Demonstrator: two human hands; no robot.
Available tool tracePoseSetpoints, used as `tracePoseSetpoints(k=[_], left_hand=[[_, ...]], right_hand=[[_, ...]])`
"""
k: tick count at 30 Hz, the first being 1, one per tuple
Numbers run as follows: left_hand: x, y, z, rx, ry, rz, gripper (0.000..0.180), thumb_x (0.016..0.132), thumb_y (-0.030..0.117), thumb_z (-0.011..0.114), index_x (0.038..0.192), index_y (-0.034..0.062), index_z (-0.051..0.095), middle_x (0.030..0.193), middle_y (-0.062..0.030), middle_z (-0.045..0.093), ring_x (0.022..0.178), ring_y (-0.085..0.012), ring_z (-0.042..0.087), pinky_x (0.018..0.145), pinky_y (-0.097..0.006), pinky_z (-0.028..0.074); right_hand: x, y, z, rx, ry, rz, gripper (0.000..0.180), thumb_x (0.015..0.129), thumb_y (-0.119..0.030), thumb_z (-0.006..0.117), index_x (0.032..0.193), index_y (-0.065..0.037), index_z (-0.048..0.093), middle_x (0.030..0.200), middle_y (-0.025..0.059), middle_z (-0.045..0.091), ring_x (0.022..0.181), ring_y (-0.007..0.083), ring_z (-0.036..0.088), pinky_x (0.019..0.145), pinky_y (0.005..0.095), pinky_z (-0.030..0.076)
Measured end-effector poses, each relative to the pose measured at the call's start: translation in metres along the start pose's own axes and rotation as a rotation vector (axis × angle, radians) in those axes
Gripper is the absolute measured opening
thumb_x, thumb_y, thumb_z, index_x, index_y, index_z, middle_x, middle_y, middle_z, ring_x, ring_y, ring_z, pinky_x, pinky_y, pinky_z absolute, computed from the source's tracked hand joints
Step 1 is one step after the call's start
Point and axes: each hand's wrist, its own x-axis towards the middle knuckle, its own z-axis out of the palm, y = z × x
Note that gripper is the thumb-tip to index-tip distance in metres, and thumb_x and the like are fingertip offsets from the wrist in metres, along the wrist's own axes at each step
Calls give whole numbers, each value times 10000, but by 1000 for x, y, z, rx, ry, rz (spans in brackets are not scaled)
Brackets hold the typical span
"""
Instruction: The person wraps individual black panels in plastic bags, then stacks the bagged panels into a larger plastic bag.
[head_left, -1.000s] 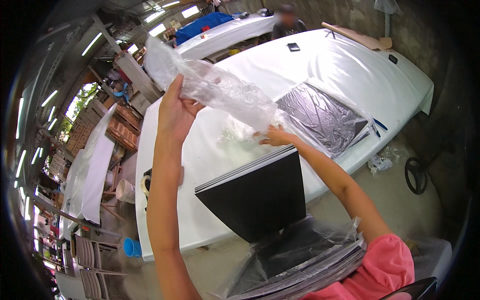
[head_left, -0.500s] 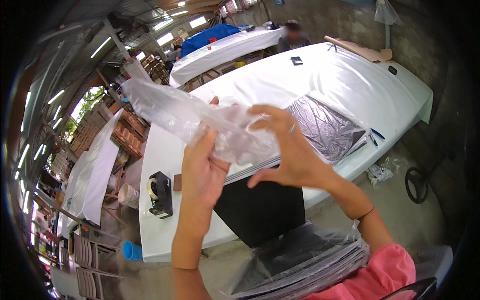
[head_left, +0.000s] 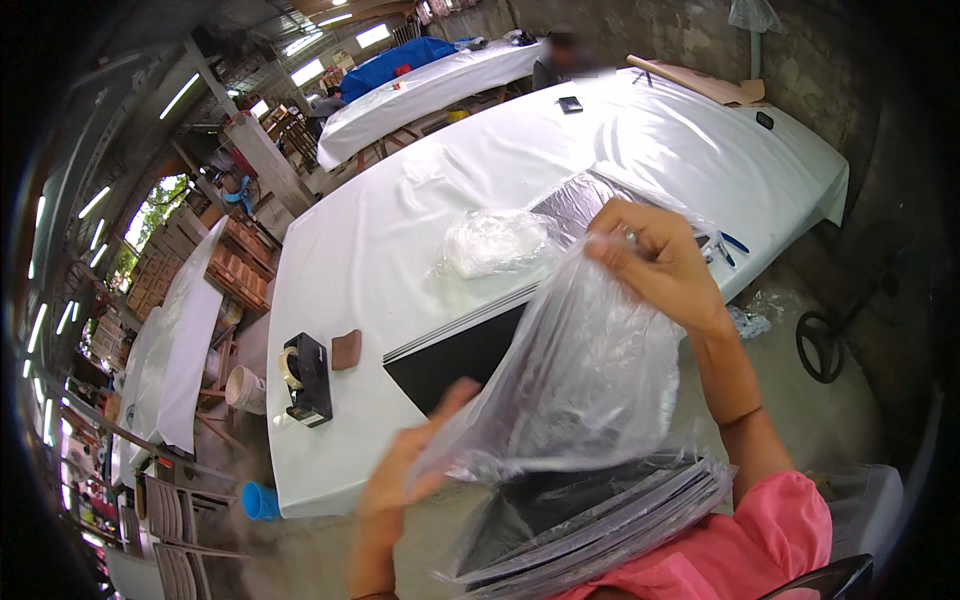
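My two hands hold a clear plastic bag (head_left: 585, 375) stretched between them, low in front of me. My right hand (head_left: 660, 265) pinches its upper edge. My left hand (head_left: 415, 465) grips its lower left corner. Behind the bag a stack of black boards (head_left: 465, 350) overhangs the near edge of the white-covered table (head_left: 400, 240). On my lap lies a pile of black boards in plastic (head_left: 600, 525). A crumpled clear bag (head_left: 495, 242) rests on the table beyond the stack.
A black tape dispenser (head_left: 308, 378) and a small brown block (head_left: 346, 349) sit on the table's left part. A bagged dark sheet (head_left: 580, 205) lies further back. A phone (head_left: 570, 104) lies far off, near a seated person (head_left: 560, 55). More covered tables stand beyond.
The bag came down from high over the table to in front of my lap. My left hand dropped to its lower corner and my right hand shifted to its upper edge.
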Motion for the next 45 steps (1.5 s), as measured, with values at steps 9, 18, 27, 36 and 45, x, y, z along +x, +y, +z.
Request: tracePoseSetpoints(k=[9, 18, 27, 36, 45], left_hand=[[57, 48, 28, -60, 276, -15, 741, 876, 233, 592, 1449, 78, 148, 1444, -130, 305, 1320, -206, 311, 1039, -301, 274], [41, 3, -7, -814, 235, 52, 547, 918, 110, 473, 1375, -84, 243, 1351, -189, 406, 1174, -385, 477, 1034, -396, 331], [-13, -20, -30, -889, 648, 84, 697, 893, 230, 558, 1395, -64, 176, 1327, -204, 417, 1189, -291, 464, 1020, -421, 364], [-43, -55, -7, -1022, 803, 58, 714, 887, 216, 569, 1409, -36, 151, 1422, -177, 296, 1241, -278, 413, 1015, -416, 364], [-66, -79, 14, -991, 608, -64, 704, 894, 236, 551, 1405, -47, 158, 1345, -225, 386, 1218, -313, 435, 1015, -432, 367]], right_hand=[[10, 10, 49, -274, -376, -233, 216, 748, -180, 706, 826, -20, 584, 699, 124, 614, 629, 231, 583, 591, 318, 435], [21, 86, -14, -209, -698, -164, 328, 699, -191, 735, 927, -6, 588, 823, 90, 626, 745, 177, 590, 666, 324, 457], [7, 116, -22, -246, -940, -96, 238, 747, -151, 702, 860, -7, 548, 782, 24, 557, 792, 141, 552, 747, 251, 445], [-16, 121, -19, 242, -308, 267, 541, 713, -30, 734, 1159, 1, 429, 796, 103, 630, 751, 164, 632, 691, 273, 493], [-18, 131, -38, 450, 25, 268, 438, 749, -21, 695, 1101, 11, 437, 727, 67, 599, 663, 147, 593, 629, 262, 478]])
